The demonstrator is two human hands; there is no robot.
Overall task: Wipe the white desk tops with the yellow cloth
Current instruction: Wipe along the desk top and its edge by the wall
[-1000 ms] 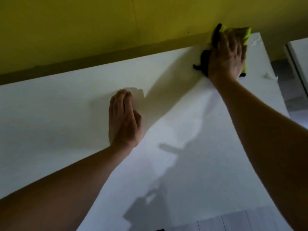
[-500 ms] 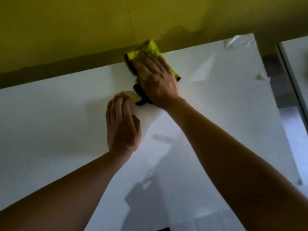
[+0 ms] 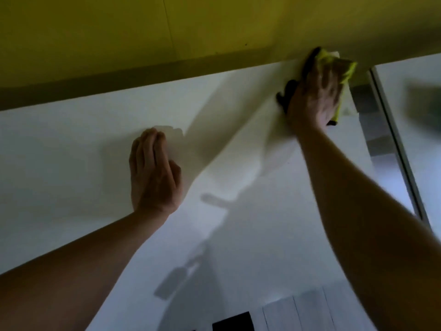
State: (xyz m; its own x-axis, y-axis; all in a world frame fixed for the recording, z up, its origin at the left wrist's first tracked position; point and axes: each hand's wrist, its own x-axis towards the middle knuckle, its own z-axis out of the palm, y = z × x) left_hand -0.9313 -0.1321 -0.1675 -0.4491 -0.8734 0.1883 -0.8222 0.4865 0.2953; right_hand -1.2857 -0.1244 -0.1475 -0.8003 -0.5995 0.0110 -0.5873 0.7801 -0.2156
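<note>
At desk's [image 3: 71, 151] far-right corner, right hand [image 3: 315, 96] pressing yellow cloth [image 3: 343, 68], long axis front-to-back

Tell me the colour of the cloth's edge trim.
Black, along the yellow cloth under the right hand; head view.

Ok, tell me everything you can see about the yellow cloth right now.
The yellow cloth is a bright yellow-green rag with a dark, near-black edging or underside showing at its left side. It looks soft and crumpled, and is motion-blurred. It lies flat on the white desk top at the far right corner, close to the yellow wall. The right hand presses on it with spread fingers, covering most of it.
</note>
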